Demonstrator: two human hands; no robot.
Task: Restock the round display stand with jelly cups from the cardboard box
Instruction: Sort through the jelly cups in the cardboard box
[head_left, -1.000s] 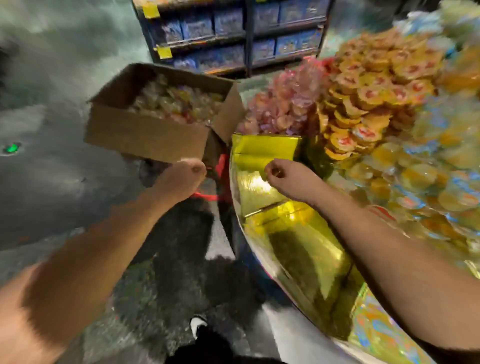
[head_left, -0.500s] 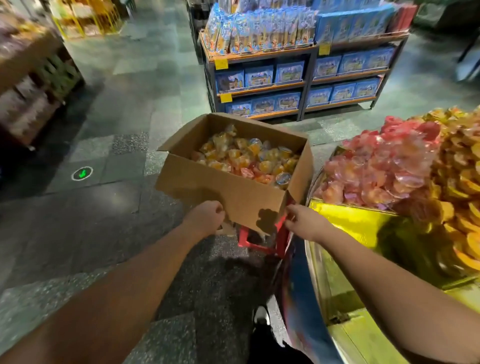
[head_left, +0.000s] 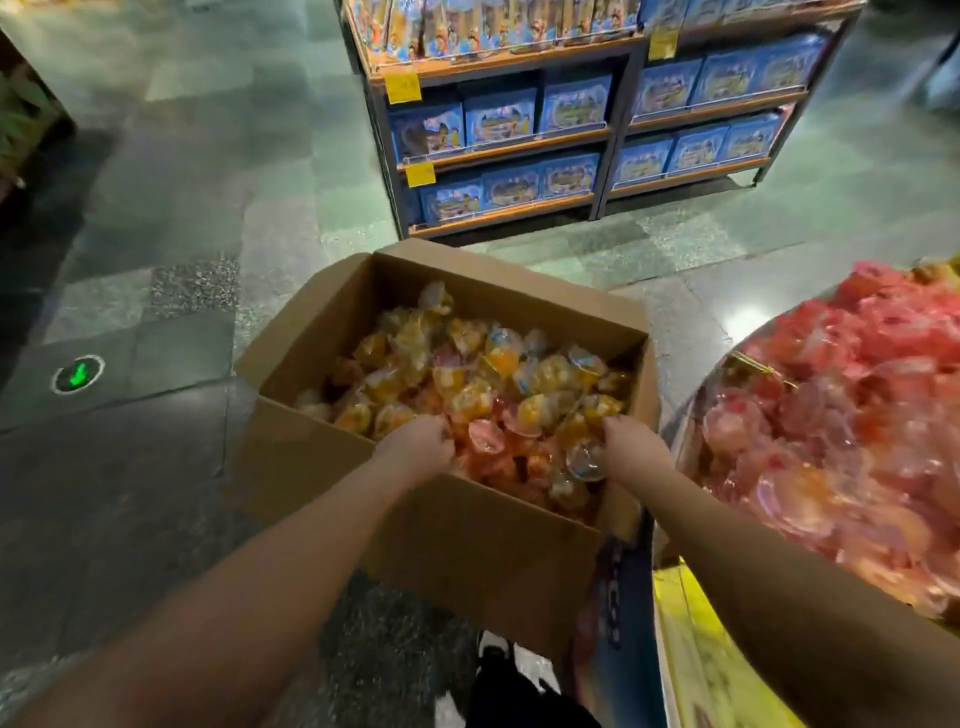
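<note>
Box: I count one cardboard box (head_left: 452, 540), flaps up, directly under and ahead of both my hands.
Cups in box: too many jelly cups (head_left: 467, 384) to count; a loose heap of orange, yellow and a few red ones fills the box from my fingers to its far wall.
Stand: one round stand (head_left: 691, 644) just right of my right hand, its yellow and blue rim touching or nearly touching the box's right side; I cannot tell which.
Cups on stand: a piled mass of red cups (head_left: 841, 415), uncounted, right of my right hand.
Shelves: one dark shelf unit (head_left: 618, 130) in two bays, well ahead of the hands, stocked with blue boxes; I see three yellow tags on it.
Floor: grey-green stone tiles (head_left: 171, 218); one round green arrow marker (head_left: 78, 373) sits far left of my left hand.
Shoe: one dark shoe (head_left: 493, 654) with a white toe, below the box, between my forearms.
Left hand: my left hand (head_left: 415, 447) reaches over the near wall, fingers curled down into the cups; I cannot tell whether it grips any.
Right hand: my right hand (head_left: 631, 447) is in the box's near right corner, fingers curled around a clear cup (head_left: 586, 458).
Hands together: both are inside the box, apart, with red cups between them.
</note>
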